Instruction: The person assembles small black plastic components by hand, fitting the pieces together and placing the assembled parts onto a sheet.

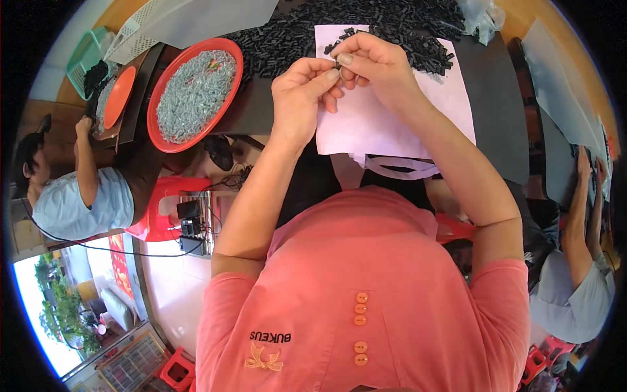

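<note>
My left hand and my right hand meet over a pale pink cloth bag that lies flat on the dark table, its handles hanging over the near edge. Thumbs and forefingers of both hands pinch together around a small dark piece, mostly hidden by the fingertips. Just beyond my right hand, a small pile of short black cylindrical pieces rests on the far part of the bag.
A wide heap of similar black pieces covers the table's far side. At left stands a red round tray full of small clear-grey pieces. Clear plastic bag at far right. One person sits left, another right.
</note>
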Demonstrator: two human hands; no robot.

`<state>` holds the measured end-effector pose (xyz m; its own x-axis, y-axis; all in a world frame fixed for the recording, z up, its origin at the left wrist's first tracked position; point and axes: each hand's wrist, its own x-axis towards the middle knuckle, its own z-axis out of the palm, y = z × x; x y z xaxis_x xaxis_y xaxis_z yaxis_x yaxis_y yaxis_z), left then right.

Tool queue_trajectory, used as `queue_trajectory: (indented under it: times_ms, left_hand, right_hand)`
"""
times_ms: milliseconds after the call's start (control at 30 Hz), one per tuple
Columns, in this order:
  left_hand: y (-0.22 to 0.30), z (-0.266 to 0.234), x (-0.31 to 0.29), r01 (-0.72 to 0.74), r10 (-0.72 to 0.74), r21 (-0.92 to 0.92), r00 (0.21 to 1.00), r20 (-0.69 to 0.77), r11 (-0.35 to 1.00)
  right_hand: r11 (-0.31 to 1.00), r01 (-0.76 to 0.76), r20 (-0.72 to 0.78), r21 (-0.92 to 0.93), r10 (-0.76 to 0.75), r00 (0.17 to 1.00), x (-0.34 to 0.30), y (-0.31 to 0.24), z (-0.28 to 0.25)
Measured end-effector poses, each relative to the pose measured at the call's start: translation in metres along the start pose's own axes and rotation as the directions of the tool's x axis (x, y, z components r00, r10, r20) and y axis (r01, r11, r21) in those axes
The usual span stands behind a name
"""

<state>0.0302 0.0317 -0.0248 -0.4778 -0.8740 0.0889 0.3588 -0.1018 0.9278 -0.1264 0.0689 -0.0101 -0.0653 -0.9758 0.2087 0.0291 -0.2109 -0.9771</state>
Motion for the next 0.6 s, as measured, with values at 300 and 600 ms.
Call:
queue_trajectory:
  times_ms: [300,600]
  left_hand:
    - [-0.0004,-0.0015,-0.0001,0.015,-0.015,-0.027,1.000,0.003,1.000]
    - [-0.0005,-0.0031,-0.0002,0.019,-0.019,0.009,1.000,0.015,1.000]
  right_hand:
    - [0.997,-0.017,0.001,-0.079,0.017,1.000,-0.0007,0.0078,0.0040]
    - [0.851,0.169,0.009,-0.497,-0.190,0.982,-0.0012,0.0091,0.0048]
